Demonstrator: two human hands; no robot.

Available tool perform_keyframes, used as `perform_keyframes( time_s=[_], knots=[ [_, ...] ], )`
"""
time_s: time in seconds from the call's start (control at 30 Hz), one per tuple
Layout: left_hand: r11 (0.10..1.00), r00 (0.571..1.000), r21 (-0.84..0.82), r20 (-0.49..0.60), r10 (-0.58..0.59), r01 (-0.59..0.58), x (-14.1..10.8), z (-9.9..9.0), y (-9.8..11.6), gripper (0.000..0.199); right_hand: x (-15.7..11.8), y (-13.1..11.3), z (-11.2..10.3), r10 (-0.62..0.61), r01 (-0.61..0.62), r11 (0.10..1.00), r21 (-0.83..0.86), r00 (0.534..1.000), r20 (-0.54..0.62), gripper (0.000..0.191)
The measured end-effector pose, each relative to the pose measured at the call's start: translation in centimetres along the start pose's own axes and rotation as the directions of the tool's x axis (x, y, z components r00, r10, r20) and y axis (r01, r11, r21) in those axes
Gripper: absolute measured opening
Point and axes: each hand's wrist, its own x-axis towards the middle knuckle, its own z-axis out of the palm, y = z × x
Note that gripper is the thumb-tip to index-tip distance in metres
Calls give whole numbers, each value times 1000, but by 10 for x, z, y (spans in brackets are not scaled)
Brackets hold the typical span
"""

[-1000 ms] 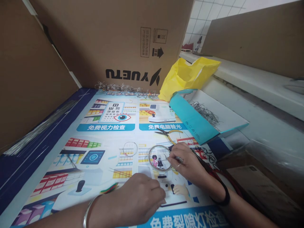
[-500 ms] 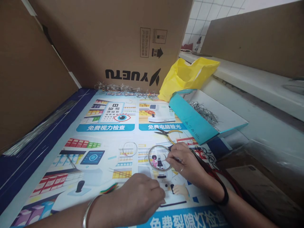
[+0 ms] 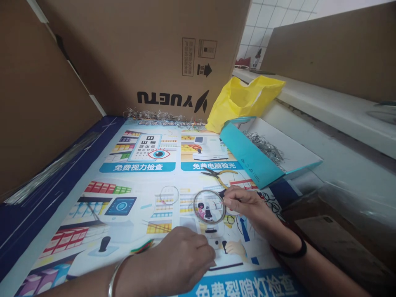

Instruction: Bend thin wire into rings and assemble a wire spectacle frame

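My left hand rests low on the printed sheet, its fingers curled closed; what they may hold is hidden beneath them. Just ahead lies a round metal ring, flat on the sheet. At its right rim, the thumb and fingers of my right hand are pinched together; anything between them is too small to make out. Yellow-handled pliers lie right behind those fingertips. A thin wire loop sits left of the ring. Coloured strands show beside my left wrist.
A teal box full of tangled wire pieces stands at right, with a yellow bag behind it. Cardboard walls enclose the back and left. Clear wire-like bits line the back edge. Small dark rings lie right.
My right hand has shifted slightly right, from over the ring's right side to its rim. The dark thin tool under its fingers no longer shows. Ring and left hand stay put.
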Motion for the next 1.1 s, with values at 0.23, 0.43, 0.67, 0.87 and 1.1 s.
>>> perform_keyframes(
  time_s=[0.23,0.43,0.67,0.87,1.1],
  knots=[
    [998,999,-47,13,-40,41,1,-1,1,13,-4,0,4,96,-97,985,143,995,15,23],
    [926,886,-259,-307,-347,273,5,-9,-2,11,-11,-10,11,111,-115,991,64,992,60,28],
    [906,877,-293,-285,-388,305,4,-11,-3,13,-17,-20,21,73,-70,997,-33,989,132,28],
    [930,885,-266,-326,-334,253,4,-11,-3,13,-17,-17,21,36,-28,998,-60,989,141,19],
    [926,864,-250,-353,-359,283,5,-12,-2,13,-17,-19,19,-153,167,983,-79,976,153,17]
  ],
)
